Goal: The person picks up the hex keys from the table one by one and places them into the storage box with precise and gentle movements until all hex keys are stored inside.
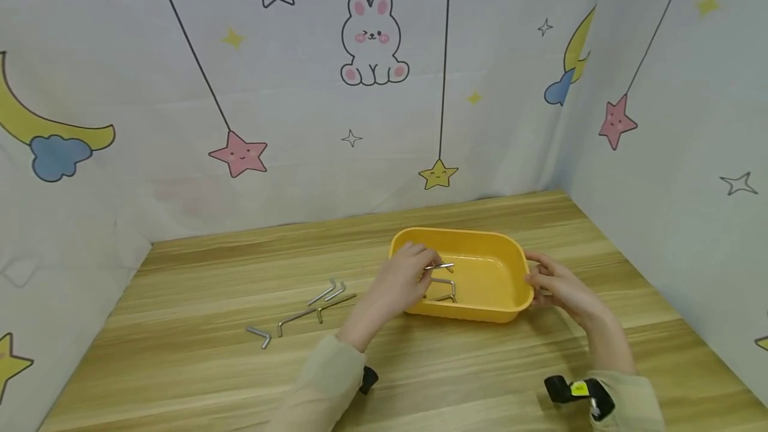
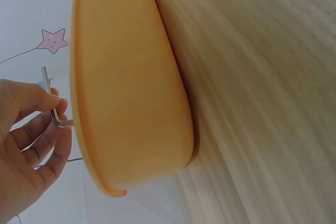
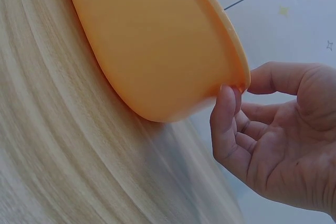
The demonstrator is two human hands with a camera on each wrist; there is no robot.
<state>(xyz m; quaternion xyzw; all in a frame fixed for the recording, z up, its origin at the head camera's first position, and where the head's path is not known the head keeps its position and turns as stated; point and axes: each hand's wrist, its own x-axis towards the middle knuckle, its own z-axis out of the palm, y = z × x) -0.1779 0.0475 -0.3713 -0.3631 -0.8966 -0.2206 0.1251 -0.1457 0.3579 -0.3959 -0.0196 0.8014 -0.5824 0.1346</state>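
My left hand (image 1: 409, 275) reaches over the left side of a yellow plastic bin (image 1: 480, 315). Between thumb and fingers it pinches a bent metal hex key (image 2: 46, 80), held above the bin's floor. Other hex keys (image 1: 454, 291) lie inside the bin at its left part, some of them hidden behind the hand. At the bin's right end, my right hand (image 1: 561, 289) grips the rim, with the thumb on one side and fingertips on the other, as the right wrist view shows.
Left of the bin, several more hex keys lie on the wooden table (image 1: 204, 365), among them a short one (image 1: 261, 335) and a long one (image 1: 297, 317). White cloth walls (image 1: 312, 105) with printed stars and a rabbit stand behind and beside the table.
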